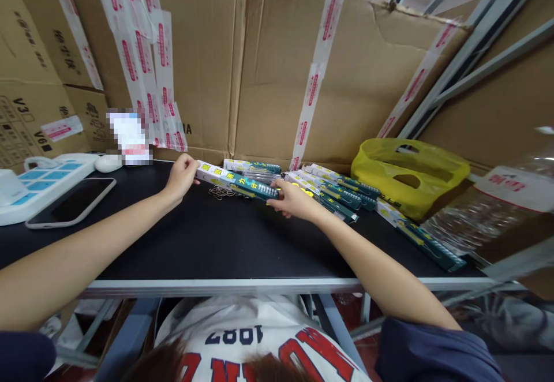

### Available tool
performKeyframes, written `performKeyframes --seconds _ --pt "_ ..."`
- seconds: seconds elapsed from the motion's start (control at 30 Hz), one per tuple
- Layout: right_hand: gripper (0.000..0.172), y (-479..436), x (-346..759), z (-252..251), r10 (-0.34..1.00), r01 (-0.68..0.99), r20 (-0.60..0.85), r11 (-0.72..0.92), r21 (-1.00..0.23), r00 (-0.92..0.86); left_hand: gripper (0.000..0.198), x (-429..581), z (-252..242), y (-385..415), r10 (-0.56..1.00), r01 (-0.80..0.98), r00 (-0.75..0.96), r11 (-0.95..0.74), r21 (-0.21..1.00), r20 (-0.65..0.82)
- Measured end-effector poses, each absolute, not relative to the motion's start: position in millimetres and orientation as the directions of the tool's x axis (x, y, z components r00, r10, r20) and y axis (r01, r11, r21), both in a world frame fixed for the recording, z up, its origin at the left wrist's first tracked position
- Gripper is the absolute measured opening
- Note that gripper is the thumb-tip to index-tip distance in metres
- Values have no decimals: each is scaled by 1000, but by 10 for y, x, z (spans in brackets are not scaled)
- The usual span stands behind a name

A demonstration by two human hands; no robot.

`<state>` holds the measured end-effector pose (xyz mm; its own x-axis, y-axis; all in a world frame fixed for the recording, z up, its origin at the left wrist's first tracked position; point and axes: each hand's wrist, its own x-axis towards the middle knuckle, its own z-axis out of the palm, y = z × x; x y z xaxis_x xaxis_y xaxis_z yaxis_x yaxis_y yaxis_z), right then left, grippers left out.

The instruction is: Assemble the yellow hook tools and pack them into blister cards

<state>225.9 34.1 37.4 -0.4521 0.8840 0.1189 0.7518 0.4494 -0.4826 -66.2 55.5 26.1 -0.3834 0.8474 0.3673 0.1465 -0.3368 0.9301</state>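
Observation:
A long narrow green and white package [236, 182] lies across the back of the black table [208, 243]. My left hand [180, 176] grips its white left end. My right hand [291, 198] holds its dark green right end. Under the package lies a small pile of metal wire clips [220, 192]. Several more packages of the same kind [333, 188] lie in a row just right of my right hand, and one [251, 167] lies behind the held one.
A yellow plastic bag [409, 174] sits at the back right, with another green package [426, 240] in front of it. A phone [71, 202], a white device with blue keys [43, 177] and a white mouse [108, 163] lie at the left. Taped cardboard [259, 70] walls the back.

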Motion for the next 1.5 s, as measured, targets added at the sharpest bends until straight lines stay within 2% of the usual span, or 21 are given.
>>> performKeyframes --seconds 0.1,0.2,0.4,0.57,0.67,0.7,0.77,0.83,0.87,0.93,1.0,1.07,1.17,1.33,1.5 --pt "33 441 2302 396 835 694 415 538 -478 -361 20 -607 293 503 845 75 -374 -382 921 381" --pt "34 529 2354 411 767 670 565 594 -445 -304 25 -534 326 429 898 -29 -286 -358 933 335" --pt "42 642 2431 375 746 723 600 580 -375 -288 34 -484 290 383 958 -92 -164 -251 964 234" --pt "53 678 2473 409 701 630 578 682 -373 -417 31 -504 324 412 961 -276 -194 -247 929 198" --pt "61 757 2675 510 739 673 493 652 -350 -460 27 -515 381 409 948 -299 -236 -281 912 215" --pt "55 797 2786 550 787 743 439 588 -320 -434 23 -521 395 407 945 -298 -248 -285 911 214" --pt "44 885 3040 616 902 903 269 391 -178 -337 17 -533 408 410 941 -297 -266 -285 911 207" --pt "47 964 3279 646 966 967 58 252 -33 -250 16 -548 407 420 937 -305 -277 -295 906 212" --pt "50 996 3372 644 977 978 -36 211 0 -211 16 -554 404 426 935 -309 -278 -303 902 219" --pt "55 1043 3485 618 974 992 -191 126 -7 -125 17 -563 398 437 934 -314 -277 -312 897 228" --pt "55 1071 3518 588 968 996 -235 91 -3 -89 18 -564 397 441 933 -312 -282 -310 898 224" --pt "51 1082 3517 586 976 991 -187 123 47 -112 20 -559 402 435 934 -307 -285 -301 903 214" --pt "49 1068 3543 646 986 977 -23 167 132 -166 21 -547 414 418 938 -296 -279 -286 911 204" --pt "47 1017 3650 722 973 985 231 -58 163 19 20 -551 401 423 939 -290 -275 -284 914 204" --pt "44 1049 3738 667 907 978 400 -185 96 132 26 -580 372 464 933 -293 -289 -301 907 216"
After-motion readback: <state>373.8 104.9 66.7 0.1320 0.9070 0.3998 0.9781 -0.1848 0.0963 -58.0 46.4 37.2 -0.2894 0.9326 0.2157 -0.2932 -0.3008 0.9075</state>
